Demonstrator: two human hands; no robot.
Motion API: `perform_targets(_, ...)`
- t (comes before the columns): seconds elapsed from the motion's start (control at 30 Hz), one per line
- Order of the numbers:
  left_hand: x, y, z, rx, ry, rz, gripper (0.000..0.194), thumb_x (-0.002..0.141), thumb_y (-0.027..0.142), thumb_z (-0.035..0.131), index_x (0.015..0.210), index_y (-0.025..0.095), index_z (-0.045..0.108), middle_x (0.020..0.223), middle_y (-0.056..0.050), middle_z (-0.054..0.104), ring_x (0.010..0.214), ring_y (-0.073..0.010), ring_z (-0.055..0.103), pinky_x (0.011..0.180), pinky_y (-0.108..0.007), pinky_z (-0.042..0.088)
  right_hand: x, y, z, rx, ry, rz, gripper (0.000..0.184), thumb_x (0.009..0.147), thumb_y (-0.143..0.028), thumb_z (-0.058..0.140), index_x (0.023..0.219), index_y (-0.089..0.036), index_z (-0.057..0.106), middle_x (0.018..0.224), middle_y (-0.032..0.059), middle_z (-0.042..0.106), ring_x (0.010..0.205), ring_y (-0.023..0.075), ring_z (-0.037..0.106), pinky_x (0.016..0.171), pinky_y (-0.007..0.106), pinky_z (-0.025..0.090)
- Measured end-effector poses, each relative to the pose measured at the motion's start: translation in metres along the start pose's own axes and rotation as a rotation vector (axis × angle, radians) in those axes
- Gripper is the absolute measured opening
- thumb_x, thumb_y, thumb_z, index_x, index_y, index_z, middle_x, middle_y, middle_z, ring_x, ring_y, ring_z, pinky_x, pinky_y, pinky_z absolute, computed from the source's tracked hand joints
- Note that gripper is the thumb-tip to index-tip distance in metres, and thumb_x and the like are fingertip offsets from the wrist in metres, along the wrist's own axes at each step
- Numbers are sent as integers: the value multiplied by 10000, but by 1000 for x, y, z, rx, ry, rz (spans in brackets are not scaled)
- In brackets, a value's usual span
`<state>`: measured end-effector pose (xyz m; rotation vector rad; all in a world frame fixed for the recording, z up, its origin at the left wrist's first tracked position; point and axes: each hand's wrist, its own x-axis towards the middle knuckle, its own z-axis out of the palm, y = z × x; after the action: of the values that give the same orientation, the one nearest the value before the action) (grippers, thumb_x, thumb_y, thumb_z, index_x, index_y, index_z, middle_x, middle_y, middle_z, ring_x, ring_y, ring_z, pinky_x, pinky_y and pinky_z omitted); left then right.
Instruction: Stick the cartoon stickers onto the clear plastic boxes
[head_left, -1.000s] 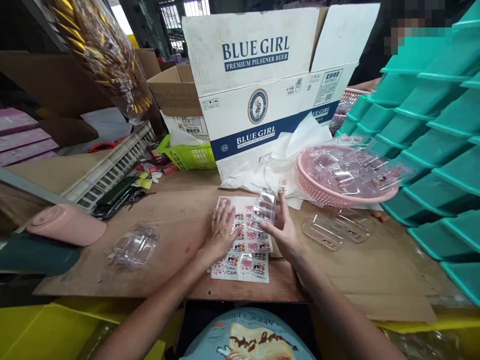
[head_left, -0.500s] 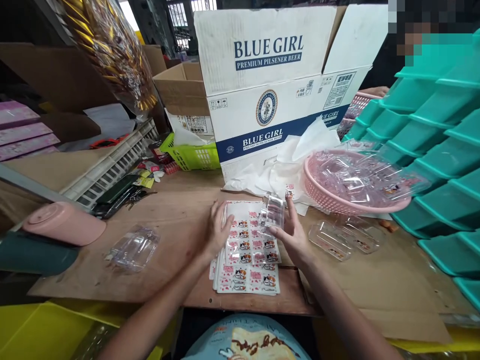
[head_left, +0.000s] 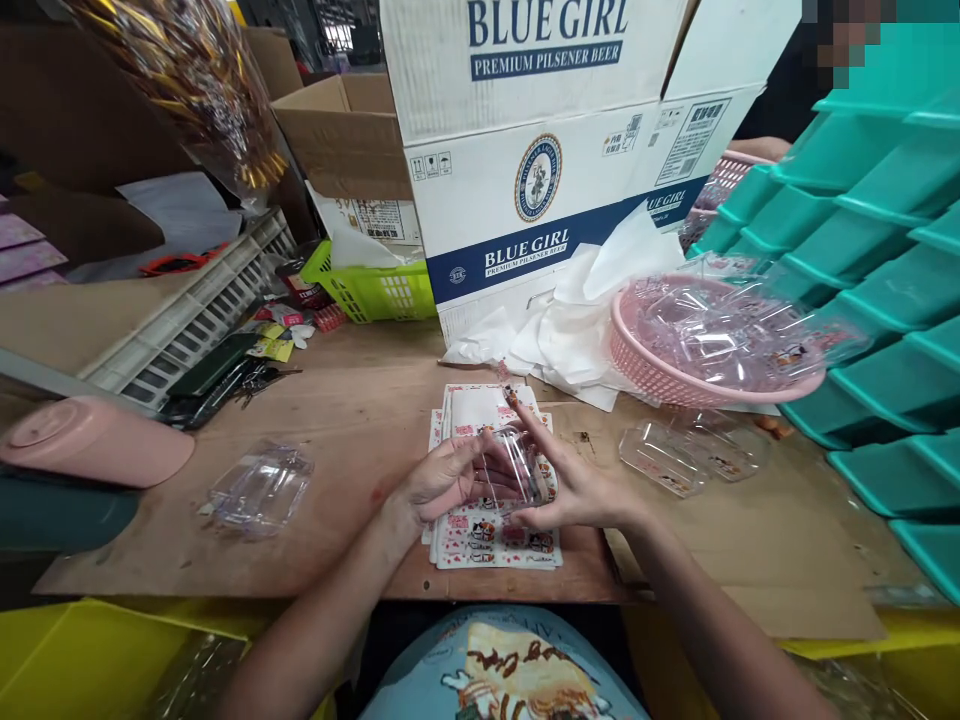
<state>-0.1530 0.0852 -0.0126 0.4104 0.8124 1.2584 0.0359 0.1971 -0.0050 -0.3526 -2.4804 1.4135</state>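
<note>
A small clear plastic box (head_left: 519,462) is held between my two hands, above a stack of sticker sheets (head_left: 484,550) printed with cartoon cats and pink lettering. My left hand (head_left: 448,475) grips the box from its left side, palm turned up. On the other side, my right hand (head_left: 581,487) holds it between thumb and fingers. The right index finger points up and away, with a cat sticker (head_left: 509,392) on its tip. To the left, more clear plastic pieces (head_left: 262,490) lie on the table. Clear boxes with stickers (head_left: 664,458) lie to the right.
A pink basket (head_left: 637,360) heaped with clear boxes stands at the right, beside stacked teal bins (head_left: 874,345). White paper (head_left: 555,340) lies before a large beer carton (head_left: 487,200). A pink cup (head_left: 97,440) lies at the left. Behind the bins, a person's arm shows.
My left hand has left the sheets and taken hold of the clear box. My right hand has brought the box down and left, the sticker still on its index fingertip. The view has tilted down.
</note>
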Motion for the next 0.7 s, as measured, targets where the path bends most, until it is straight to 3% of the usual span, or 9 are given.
perform_targets(0.1, -5, 2, 6, -15, 27, 71, 257, 840, 325, 727, 959, 97, 725, 913, -141, 779, 802, -232, 754, 761, -343, 601, 2, -9, -1, -47, 123, -1, 1132, 705, -438, 839, 1588, -300, 143, 1565, 153, 321, 1417, 360, 341, 1158, 575, 290)
perform_targets(0.2, -9, 5, 9, -82, 113, 192, 225, 856, 252, 699, 1015, 97, 731, 1011, -145, 775, 950, -248, 742, 883, -375, 578, -6, -21, 0, 169, 311, 8, 819, 824, -415, 756, 1517, -346, 325, 1300, 109, 535, 1166, 270, 540, 1039, 505, 431)
perform_targets(0.27, -11, 2, 8, -112, 145, 242, 219, 842, 193, 698, 1040, 105, 733, 1074, -140, 765, 1041, -257, 718, 967, -406, 543, -16, -29, 5, 479, 257, 4, 654, 900, -401, 675, 1477, -343, 372, 1074, 72, 600, 956, 208, 592, 877, 416, 507)
perform_targets(0.33, -12, -5, 6, -135, 165, 284, 222, 814, 134, 707, 1034, 131, 742, 1086, -110, 767, 1073, -255, 706, 1011, -426, 519, -25, -34, 15, 754, 139, 12, 620, 913, -394, 664, 1459, -324, 378, 937, 47, 610, 829, 175, 587, 739, 338, 508)
perform_targets(0.4, -11, -12, 5, -163, 184, 322, 220, 789, 88, 713, 993, 161, 753, 1049, -71, 778, 1056, -241, 712, 1015, -424, 518, -32, -34, 28, 911, 82, 29, 635, 899, -366, 693, 1449, -318, 380, 907, 39, 616, 792, 156, 581, 699, 305, 492)
perform_targets(0.53, -11, -24, 8, -179, 236, 342, 204, 760, 66, 726, 927, 177, 758, 969, -37, 790, 984, -202, 726, 978, -390, 537, -39, -28, 50, 1057, 94, 61, 666, 891, -358, 706, 1454, -321, 353, 917, 35, 617, 776, 147, 596, 714, 318, 512)
perform_targets(0.7, -11, -29, 15, -148, 263, 337, 201, 743, 101, 748, 928, 180, 750, 980, -27, 787, 976, -183, 719, 1013, -379, 506, -43, -24, 59, 1131, 88, 102, 656, 892, -361, 703, 1449, -325, 358, 900, 26, 621, 738, 139, 619, 693, 315, 538)
